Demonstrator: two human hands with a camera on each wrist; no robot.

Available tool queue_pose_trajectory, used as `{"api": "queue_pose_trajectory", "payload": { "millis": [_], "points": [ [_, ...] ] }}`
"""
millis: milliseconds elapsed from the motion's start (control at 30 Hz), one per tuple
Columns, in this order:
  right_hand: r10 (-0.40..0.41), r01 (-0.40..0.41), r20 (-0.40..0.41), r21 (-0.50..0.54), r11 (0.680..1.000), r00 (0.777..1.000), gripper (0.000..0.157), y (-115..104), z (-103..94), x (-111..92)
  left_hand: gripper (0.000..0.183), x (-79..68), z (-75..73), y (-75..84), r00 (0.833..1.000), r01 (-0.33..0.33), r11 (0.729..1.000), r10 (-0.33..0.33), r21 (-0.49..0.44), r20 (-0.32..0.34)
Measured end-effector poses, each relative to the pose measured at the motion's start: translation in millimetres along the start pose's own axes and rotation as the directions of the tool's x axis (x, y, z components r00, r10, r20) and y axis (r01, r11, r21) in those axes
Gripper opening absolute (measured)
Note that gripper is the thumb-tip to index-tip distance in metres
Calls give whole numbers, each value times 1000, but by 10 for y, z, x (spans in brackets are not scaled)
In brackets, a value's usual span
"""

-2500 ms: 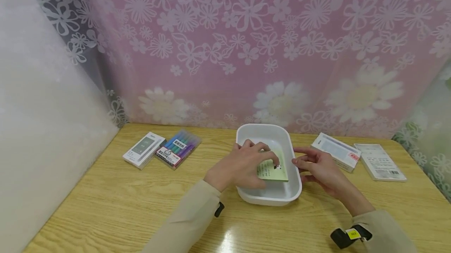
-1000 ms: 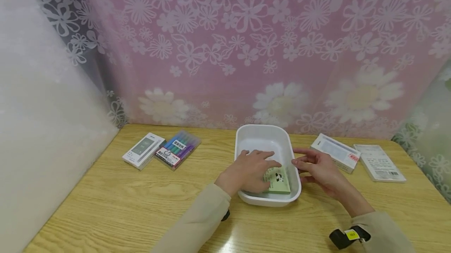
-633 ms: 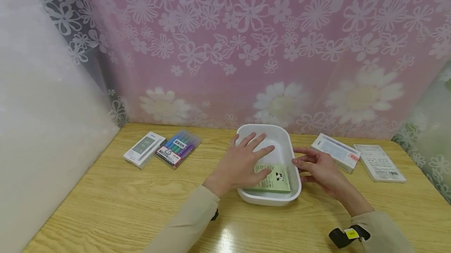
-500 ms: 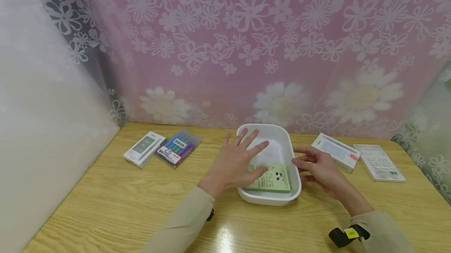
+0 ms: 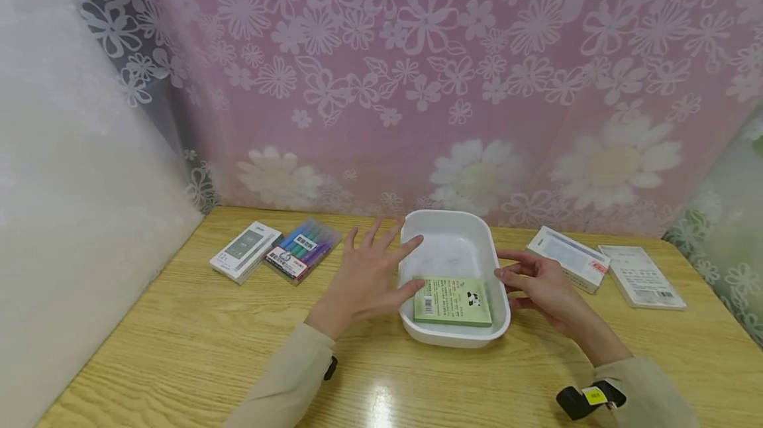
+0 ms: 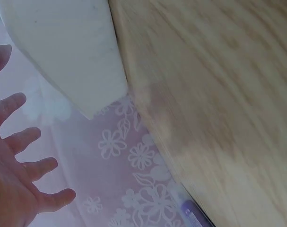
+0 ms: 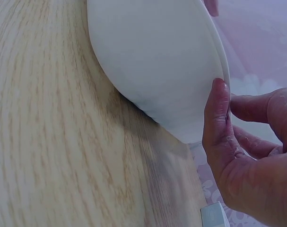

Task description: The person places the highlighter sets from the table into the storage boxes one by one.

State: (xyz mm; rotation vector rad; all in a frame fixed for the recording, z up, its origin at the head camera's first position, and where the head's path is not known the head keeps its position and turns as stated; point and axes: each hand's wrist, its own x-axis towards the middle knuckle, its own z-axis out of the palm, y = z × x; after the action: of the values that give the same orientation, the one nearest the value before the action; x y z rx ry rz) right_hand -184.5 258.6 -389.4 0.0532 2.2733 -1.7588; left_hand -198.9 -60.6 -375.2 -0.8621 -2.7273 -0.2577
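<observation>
And there's the green pad point(image 5: 452, 307), flat in the lower half of the white tub point(image 5: 456, 249), its placing seemingly done! The left hand point(image 5: 362, 277) fans wide at the left rim; the right hand point(image 5: 541, 287) pinches the right. Next likely calls for clearing the left rim.

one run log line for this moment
left hand: fingers spread, holding nothing | right hand: grips rim of white tray | green pad: flat inside tray

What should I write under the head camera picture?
A right hand grips a white tub with a green panda packet inside.
</observation>
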Motion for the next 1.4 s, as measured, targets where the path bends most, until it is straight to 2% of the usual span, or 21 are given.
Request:
{"api": "queue_pose_trajectory", "payload": {
  "millis": [333,567,733,900,1100,1267,1400],
  "points": [
    [-2,2,7,20,1000,1000,66,-4,2,-13,66,-175,-14,-205,998,57,998,-57,1,-33],
    [-4,4,7,15,1000,1000,64,-12,8,-14,63,-230,4,-417,991,122,993,-122,-3,-54],
    [-8,8,6,18,1000,1000,64,-9,4,-15,66,-258,35,-629,978,210,977,-210,-26,14],
    [-9,9,2,20,1000,1000,63,3,-4,-6,73,-296,81,-863,952,282,959,-282,18,118],
    [-7,7,0,23,1000,1000,63,1,1,-7,79,-310,93,-1076,902,365,930,-364,41,232],
    [-11,11,-2,22,1000,1000,64,-7,-6,-20,80,-282,103,-1179,870,418,909,-402,8,286],
    [-13,13,2,20,1000,1000,66,-7,-9,-21,79,-265,105,-1208,845,435,900,-416,23,336]
  ]
}}
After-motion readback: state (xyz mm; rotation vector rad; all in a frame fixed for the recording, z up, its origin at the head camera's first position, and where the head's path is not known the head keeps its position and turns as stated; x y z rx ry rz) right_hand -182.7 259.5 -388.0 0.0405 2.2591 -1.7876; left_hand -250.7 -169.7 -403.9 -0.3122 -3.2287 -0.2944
